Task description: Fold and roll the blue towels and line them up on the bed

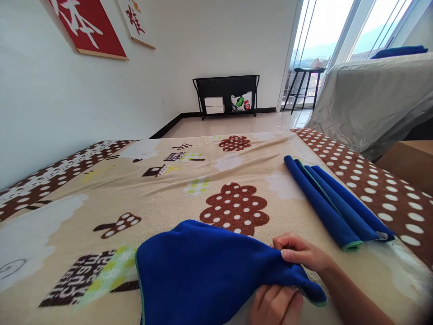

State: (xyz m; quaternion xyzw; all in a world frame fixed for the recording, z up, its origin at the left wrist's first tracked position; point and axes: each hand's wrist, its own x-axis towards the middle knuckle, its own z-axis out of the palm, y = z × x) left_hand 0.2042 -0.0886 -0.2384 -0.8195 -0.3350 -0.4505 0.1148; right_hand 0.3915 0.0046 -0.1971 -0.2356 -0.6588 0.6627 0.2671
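A blue cloth (206, 271) lies bunched on the patterned blanket (101, 198) near its front edge. The left hand (275, 304) reaches under the cloth's right corner, its grip hidden. The right hand (301, 253) pinches that corner. Further right lie two folded blue cloths (334, 203) (side by side). The far black rack (226, 90) holds white boxes (214, 105) and a printed bag (241, 102).

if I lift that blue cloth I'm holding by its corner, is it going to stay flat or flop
The blue cloth will likely flop: it already bunches where the right hand pinches it. It looks like soft fleece, so probably light, and it may drag on the fuzzy blanket.
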